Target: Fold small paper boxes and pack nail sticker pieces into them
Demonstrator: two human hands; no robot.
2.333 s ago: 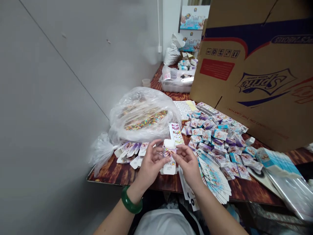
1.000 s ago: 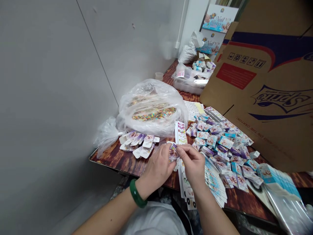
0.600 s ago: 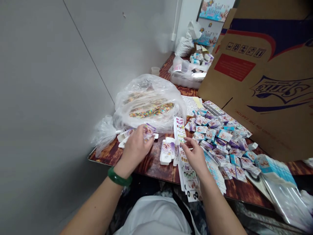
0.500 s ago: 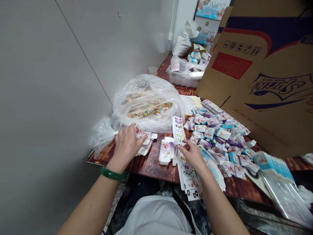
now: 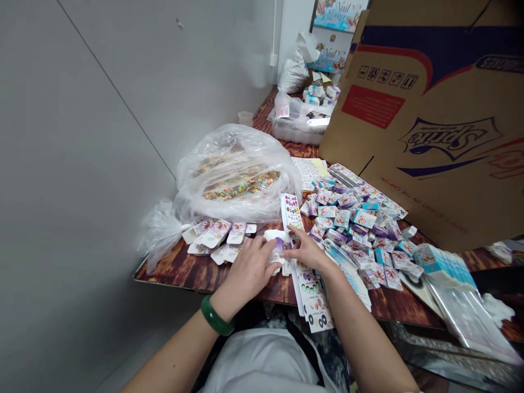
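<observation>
A flat white-and-purple small carton lies near the table's front, between my two hands. My left hand, with a green bangle at its wrist, has its fingers and thumb on the carton's left side. My right hand is at its right side, thumb and forefinger apart, the thumb tip reaching the carton. Under and beside the right hand runs a stack of printed sticker strips. Several more flat cartons lie to the left of my left hand.
Behind the cartons sits a clear plastic bag of colourful bits. To the right are a heap of folded small boxes, a fan of cards and a large cardboard carton. A plastic tub stands farther back; a wall borders the left.
My left hand has moved right from the loose cartons to the one in front of me. My right hand has shifted slightly left toward it. The view has turned a little right.
</observation>
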